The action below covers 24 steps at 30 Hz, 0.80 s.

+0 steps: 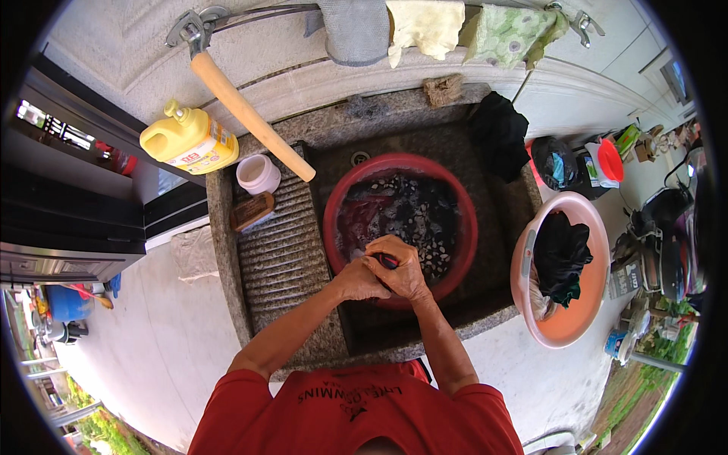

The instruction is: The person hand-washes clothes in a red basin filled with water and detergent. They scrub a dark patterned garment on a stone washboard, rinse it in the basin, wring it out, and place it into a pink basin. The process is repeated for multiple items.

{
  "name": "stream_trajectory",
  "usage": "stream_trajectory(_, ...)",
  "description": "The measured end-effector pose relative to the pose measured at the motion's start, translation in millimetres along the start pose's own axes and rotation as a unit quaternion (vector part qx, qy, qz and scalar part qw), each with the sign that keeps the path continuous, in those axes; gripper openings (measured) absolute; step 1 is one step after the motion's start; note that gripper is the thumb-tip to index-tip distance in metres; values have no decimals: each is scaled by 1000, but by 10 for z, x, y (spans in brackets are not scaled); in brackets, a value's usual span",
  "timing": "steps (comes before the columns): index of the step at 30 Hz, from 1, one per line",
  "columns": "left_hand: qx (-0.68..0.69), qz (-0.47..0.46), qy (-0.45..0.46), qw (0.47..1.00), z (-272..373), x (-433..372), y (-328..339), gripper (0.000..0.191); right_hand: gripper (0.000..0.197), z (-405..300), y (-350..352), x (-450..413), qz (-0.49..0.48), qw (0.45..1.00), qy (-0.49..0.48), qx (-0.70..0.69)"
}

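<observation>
My left hand (364,280) and my right hand (401,264) are pressed together over the near side of a red basin (467,227). Bunched between them is dark wet cloth (388,260) with a bit of red, partly hidden by my fingers. Dark patterned fabric (424,227) with pale patches lies in sudsy water inside the basin. The basin stands in a stone sink (489,290), to the right of its ribbed washboard (278,250).
A scrub brush (253,211) and a white tub (258,174) sit on the washboard side, near a yellow detergent jug (190,141). A wooden handle (250,114) slants over the sink. Black cloth (500,136) drapes its right corner; a pink basin (591,307) holds dark clothes at right.
</observation>
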<state>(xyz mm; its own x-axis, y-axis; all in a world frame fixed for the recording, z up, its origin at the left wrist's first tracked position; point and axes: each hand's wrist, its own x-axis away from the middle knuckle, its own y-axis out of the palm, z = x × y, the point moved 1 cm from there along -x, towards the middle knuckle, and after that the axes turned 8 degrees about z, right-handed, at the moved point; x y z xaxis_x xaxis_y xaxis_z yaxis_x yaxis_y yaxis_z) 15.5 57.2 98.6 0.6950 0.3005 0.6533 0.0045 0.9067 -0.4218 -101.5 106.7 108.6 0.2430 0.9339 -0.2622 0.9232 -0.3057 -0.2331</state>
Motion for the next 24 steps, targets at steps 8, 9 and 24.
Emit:
stream_trajectory(8,549,106,83,825,80,320,-51,103,12,-233,-173,-38,145,987,58,-44)
stream_trajectory(9,644,51,103,756,22,353,-39,91,13,-247,-194,-59,147,984,79,-64)
stream_trajectory(24,465,139,-69,872,512,536,-9,27,20,-604,-235,-273,-52,984,-20,169)
